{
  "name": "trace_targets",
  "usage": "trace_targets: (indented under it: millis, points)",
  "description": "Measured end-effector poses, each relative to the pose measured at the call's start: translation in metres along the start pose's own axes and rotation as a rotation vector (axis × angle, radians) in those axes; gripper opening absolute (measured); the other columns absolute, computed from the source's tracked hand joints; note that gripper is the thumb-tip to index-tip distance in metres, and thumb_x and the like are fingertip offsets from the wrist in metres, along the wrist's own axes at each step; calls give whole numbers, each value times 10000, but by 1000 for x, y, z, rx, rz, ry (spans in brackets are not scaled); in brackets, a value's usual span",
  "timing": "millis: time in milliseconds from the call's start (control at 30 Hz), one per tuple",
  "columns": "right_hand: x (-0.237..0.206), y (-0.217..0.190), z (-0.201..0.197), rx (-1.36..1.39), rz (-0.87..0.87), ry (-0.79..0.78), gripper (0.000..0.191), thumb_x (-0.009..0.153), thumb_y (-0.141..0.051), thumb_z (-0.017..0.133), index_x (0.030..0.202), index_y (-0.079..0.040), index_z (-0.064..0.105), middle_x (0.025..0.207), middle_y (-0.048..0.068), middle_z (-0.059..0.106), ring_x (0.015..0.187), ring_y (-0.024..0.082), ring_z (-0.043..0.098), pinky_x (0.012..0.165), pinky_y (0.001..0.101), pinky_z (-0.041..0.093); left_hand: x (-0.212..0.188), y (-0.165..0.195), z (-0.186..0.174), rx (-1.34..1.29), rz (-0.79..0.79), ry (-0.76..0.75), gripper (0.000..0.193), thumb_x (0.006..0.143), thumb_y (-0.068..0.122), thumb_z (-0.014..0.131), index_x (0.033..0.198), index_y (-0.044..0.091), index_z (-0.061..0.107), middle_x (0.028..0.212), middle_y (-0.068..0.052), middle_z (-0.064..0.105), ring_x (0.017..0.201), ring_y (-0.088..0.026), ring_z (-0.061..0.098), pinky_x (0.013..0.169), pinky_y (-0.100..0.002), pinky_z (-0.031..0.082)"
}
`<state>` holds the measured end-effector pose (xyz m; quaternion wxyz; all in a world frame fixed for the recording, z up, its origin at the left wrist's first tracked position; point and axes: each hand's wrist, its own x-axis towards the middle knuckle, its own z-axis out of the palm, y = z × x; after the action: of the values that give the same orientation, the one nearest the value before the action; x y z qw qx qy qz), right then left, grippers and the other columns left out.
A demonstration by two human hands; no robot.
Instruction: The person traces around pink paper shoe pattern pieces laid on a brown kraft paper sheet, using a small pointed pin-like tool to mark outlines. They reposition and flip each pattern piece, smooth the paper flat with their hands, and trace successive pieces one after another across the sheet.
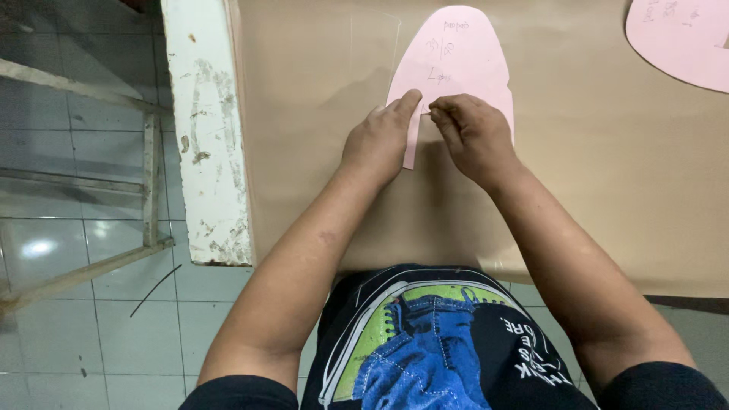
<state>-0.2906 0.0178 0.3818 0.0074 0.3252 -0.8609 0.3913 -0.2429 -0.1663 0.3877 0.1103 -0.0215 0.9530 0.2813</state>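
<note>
A pink paper pattern piece (454, 61), rounded at its far end with handwriting on it, lies on a tan sheet (607, 167) that covers the table. My left hand (378, 140) presses flat on the pattern's near left leg, index finger stretched forward. My right hand (474, 133) rests on the pattern's near right part with fingertips pinched together at its inner edge; any small thing in the pinch is hidden. The two hands almost touch.
A second pink paper piece (680, 38) lies at the far right corner. A white, worn table edge (205, 129) runs down the left. Beyond it are a metal frame (148, 182) and a tiled floor (91, 326).
</note>
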Motion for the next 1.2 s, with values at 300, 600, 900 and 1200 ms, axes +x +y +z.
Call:
trace_targets:
  millis: [300, 600, 900, 1200]
  points:
    - [-40, -25, -8, -64, 61, -244, 99, 1012, -132, 670, 1070, -67, 716, 974, 125, 725, 905, 334, 680, 781, 430, 545, 12, -9, -1, -110, 78, 22, 382, 936, 51, 504, 1273, 200, 606, 1442, 0, 540, 1167, -290, 637, 920, -429, 538]
    - [-59, -39, -9, 0, 42, -243, 110, 983, -97, 665, 1083, -61, 695, 1007, 114, 719, 940, 325, 678, 813, 418, 552, 37, -12, 1, -100, 39, -89, 194, 999, 148, 527, 1163, 196, 620, 1323, -23, 552, 1105, -277, 654, 896, -426, 540]
    - [-33, -48, 25, 66, -120, -194, 133, 954, -54, 680, 1086, -69, 677, 1019, 107, 718, 948, 327, 676, 813, 427, 550, 43, -19, 8, -128, 72, -82, 406, 804, -11, 691, 1150, 190, 621, 1308, -11, 557, 1122, -270, 647, 899, -399, 548]
    - [-30, 2, -15, -228, 267, 7, 254, 1085, -176, 596, 1302, -47, 565, 1307, 162, 568, 1118, 346, 647, 915, 459, 548, -25, -24, 24, -258, 108, 274, 481, 870, 96, 775, 1299, 83, 558, 1413, -151, 483, 1309, -359, 518, 1083, -435, 466]
